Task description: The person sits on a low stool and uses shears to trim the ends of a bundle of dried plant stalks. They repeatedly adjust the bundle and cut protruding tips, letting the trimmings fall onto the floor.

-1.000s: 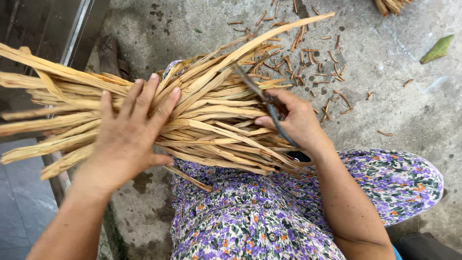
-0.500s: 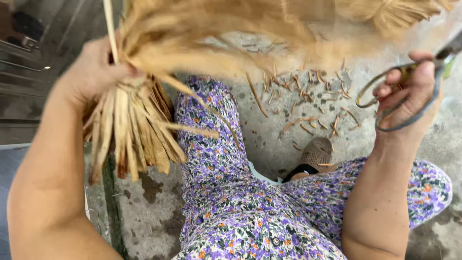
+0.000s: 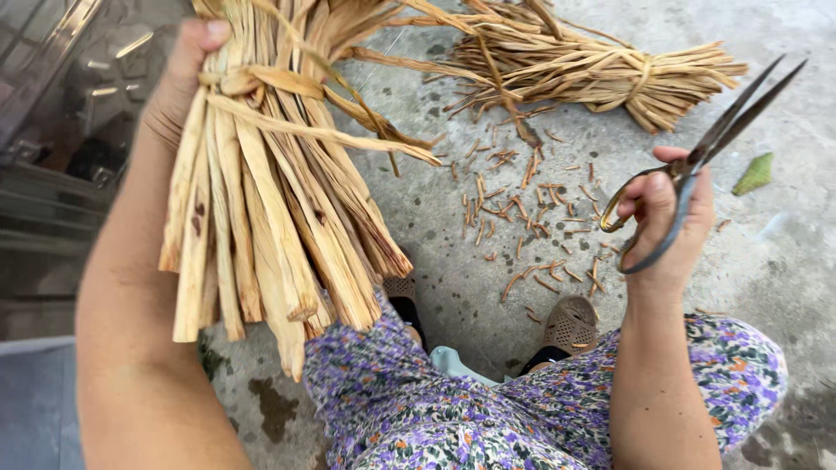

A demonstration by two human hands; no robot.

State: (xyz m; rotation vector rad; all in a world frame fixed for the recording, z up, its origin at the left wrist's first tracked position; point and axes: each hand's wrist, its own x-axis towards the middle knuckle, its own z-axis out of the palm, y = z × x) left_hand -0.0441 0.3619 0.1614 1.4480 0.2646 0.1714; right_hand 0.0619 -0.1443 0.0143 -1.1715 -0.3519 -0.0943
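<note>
My left hand (image 3: 178, 83) grips a thick bundle of dry tan straw strips (image 3: 270, 200) near its tied band, holding it upright so the cut ends hang over my lap. My right hand (image 3: 666, 222) holds a pair of metal scissors (image 3: 723, 130) by the handle loops, blades almost closed and pointing up to the right, apart from the bundle. A second tied straw bundle (image 3: 583, 70) lies on the concrete floor ahead.
Short straw clippings (image 3: 522, 204) are scattered over the concrete. A green leaf (image 3: 754, 174) lies at the right. My knees in floral purple trousers (image 3: 453, 418) and brown shoes (image 3: 570, 324) are below. A dark metal and glass frame (image 3: 61, 130) stands at the left.
The bundle lay across my lap with the scissors held against it; my left hand has lifted and turned it upright, and my right hand has drawn the scissors away to the right.
</note>
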